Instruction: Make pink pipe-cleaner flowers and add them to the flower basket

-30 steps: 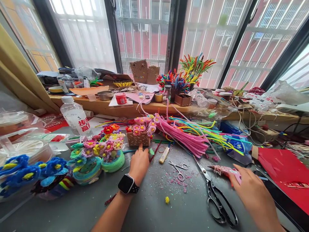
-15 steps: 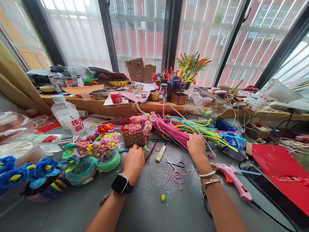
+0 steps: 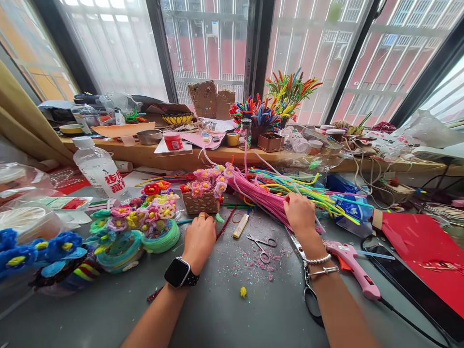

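My left hand (image 3: 200, 239) is low over the grey table, its fingers curled down by the front of a small brown box (image 3: 200, 203) filled with pink pipe-cleaner flowers (image 3: 203, 182). A pale green fuzzy piece (image 3: 219, 218) shows at its fingertips; what lies under the fingers is hidden. A dark red tinsel stem (image 3: 225, 224) passes beneath this hand. My right hand (image 3: 301, 216) is closed at the near end of a thick bundle of pink pipe cleaners (image 3: 259, 193), fingers pinched on the strands. Large scissors (image 3: 311, 295) lie partly beneath the right wrist.
Small scissors (image 3: 263, 247), a lighter (image 3: 241, 226) and pink clippings lie between the hands. A pink glue gun (image 3: 353, 266) and black phone (image 3: 406, 285) are at right. Flower pots (image 3: 161, 236) and a water bottle (image 3: 97, 169) stand at left. Multicoloured pipe cleaners (image 3: 308, 191) lie behind.
My right hand has shifted slightly right and up along the end of the pink bundle, uncovering more of the large scissors. My left hand stays by the box.
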A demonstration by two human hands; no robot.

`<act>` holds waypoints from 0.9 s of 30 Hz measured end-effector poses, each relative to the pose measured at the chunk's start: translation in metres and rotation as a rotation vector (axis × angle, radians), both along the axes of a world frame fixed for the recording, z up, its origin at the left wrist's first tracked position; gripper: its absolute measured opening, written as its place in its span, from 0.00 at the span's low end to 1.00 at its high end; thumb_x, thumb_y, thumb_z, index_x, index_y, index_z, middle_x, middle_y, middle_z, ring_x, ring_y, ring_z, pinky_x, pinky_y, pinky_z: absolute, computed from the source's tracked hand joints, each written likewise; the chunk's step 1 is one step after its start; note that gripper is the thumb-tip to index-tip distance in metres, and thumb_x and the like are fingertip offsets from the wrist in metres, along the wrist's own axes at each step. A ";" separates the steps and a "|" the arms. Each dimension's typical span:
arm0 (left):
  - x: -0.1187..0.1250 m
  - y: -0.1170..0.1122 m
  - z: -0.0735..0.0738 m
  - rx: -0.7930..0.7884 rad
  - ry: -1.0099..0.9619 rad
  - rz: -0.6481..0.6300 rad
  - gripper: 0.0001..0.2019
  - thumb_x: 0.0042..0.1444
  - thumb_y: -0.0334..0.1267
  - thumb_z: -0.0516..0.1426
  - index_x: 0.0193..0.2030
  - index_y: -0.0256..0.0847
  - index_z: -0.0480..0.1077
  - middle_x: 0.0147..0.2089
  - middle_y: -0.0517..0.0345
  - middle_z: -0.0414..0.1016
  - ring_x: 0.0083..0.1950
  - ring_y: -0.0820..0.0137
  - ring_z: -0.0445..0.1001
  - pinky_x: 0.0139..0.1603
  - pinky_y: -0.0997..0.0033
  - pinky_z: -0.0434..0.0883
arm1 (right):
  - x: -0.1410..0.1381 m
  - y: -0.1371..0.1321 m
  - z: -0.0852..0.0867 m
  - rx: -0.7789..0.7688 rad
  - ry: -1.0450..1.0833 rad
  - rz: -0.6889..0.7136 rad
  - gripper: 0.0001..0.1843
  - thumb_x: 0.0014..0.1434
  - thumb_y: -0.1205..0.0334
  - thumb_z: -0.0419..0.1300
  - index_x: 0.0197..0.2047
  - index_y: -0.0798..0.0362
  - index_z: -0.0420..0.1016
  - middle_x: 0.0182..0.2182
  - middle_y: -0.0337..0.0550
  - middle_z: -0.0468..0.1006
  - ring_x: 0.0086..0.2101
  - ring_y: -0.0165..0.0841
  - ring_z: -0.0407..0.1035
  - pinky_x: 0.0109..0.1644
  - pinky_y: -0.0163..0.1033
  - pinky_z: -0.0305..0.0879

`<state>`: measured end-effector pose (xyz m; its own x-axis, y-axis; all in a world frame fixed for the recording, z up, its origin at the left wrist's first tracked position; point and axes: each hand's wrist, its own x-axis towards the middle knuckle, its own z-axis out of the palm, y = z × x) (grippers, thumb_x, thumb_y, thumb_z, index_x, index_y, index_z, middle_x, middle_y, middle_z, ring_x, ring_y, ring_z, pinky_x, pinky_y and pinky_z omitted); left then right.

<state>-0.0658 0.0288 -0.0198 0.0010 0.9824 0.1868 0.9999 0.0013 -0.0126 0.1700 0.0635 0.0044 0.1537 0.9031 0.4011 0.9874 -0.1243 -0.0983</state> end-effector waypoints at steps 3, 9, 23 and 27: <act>-0.001 0.000 0.000 -0.004 0.014 -0.003 0.15 0.56 0.34 0.43 0.40 0.33 0.69 0.45 0.46 0.68 0.43 0.63 0.70 0.39 0.66 0.67 | 0.001 -0.001 0.006 -0.070 0.056 0.009 0.12 0.57 0.66 0.47 0.38 0.56 0.71 0.35 0.49 0.77 0.36 0.38 0.69 0.37 0.40 0.57; -0.002 -0.001 0.002 -0.031 0.043 0.007 0.16 0.56 0.35 0.43 0.38 0.34 0.71 0.43 0.46 0.69 0.43 0.62 0.70 0.38 0.66 0.67 | 0.004 -0.003 0.015 -0.186 0.109 0.069 0.11 0.55 0.62 0.52 0.36 0.54 0.74 0.32 0.48 0.78 0.34 0.35 0.71 0.32 0.35 0.58; 0.015 -0.008 0.018 0.155 0.022 -0.111 0.13 0.56 0.36 0.46 0.41 0.36 0.69 0.45 0.49 0.70 0.45 0.64 0.69 0.44 0.66 0.65 | 0.021 -0.017 0.037 -0.083 0.169 0.083 0.09 0.49 0.64 0.55 0.30 0.52 0.77 0.28 0.43 0.78 0.29 0.32 0.70 0.28 0.33 0.57; 0.042 -0.003 0.023 0.160 0.054 -0.359 0.16 0.56 0.35 0.46 0.50 0.36 0.64 0.53 0.49 0.67 0.52 0.66 0.65 0.52 0.66 0.61 | 0.023 -0.019 0.044 -0.074 0.199 0.106 0.09 0.50 0.63 0.56 0.31 0.52 0.77 0.29 0.44 0.79 0.31 0.33 0.70 0.31 0.34 0.58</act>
<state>-0.0242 0.0259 0.0032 0.3530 0.8764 0.3276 0.9351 -0.3420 -0.0927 0.1931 0.0443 0.0484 0.1262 0.9442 0.3042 0.9573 -0.0356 -0.2869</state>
